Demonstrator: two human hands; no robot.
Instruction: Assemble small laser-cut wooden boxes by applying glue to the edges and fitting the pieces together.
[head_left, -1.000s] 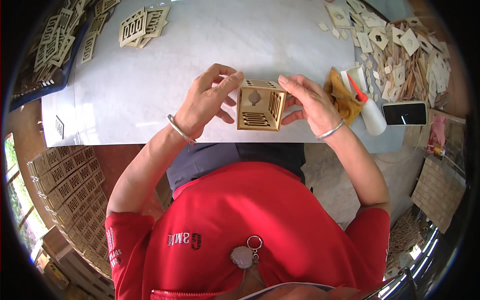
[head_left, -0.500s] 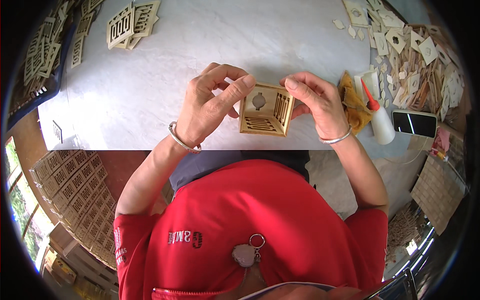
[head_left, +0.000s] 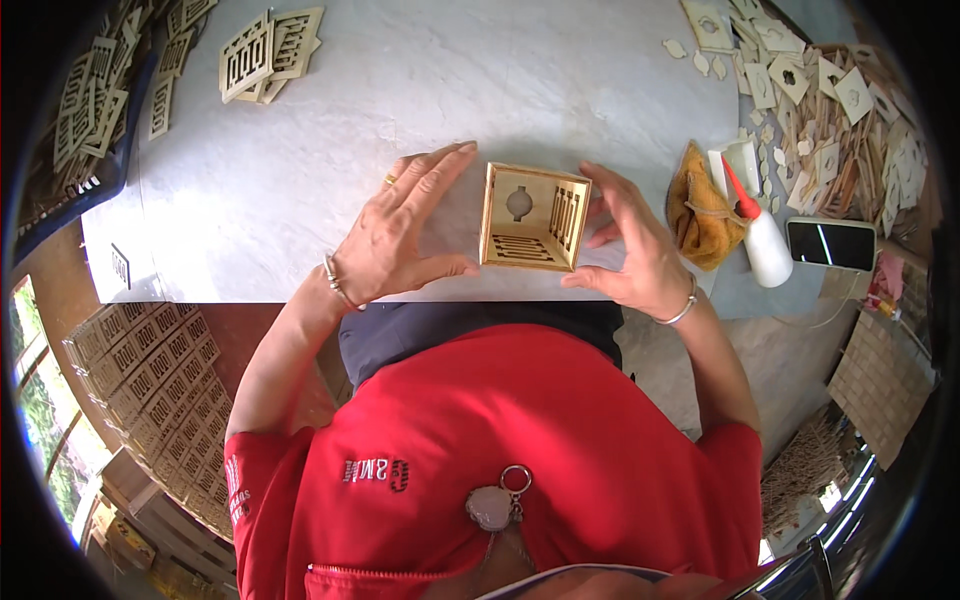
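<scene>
The left hand [head_left: 400,225] is spread and empty, apart from the box; the right hand [head_left: 635,245] is loosely opened around the box's right side, its contact impossible to tell. On the marbled grey tabletop [head_left: 400,90], a heap of thin wooden offcuts [head_left: 830,140] lies far right, and the open-sided slotted wooden box [head_left: 535,218] sits near the front edge, between the hands. The step looks like checking its joined walls; regripping would call for light, even pressure. An ochre cloth [head_left: 705,215], then a red-nozzled white bottle [head_left: 768,250], could hamper rightward movement.
</scene>
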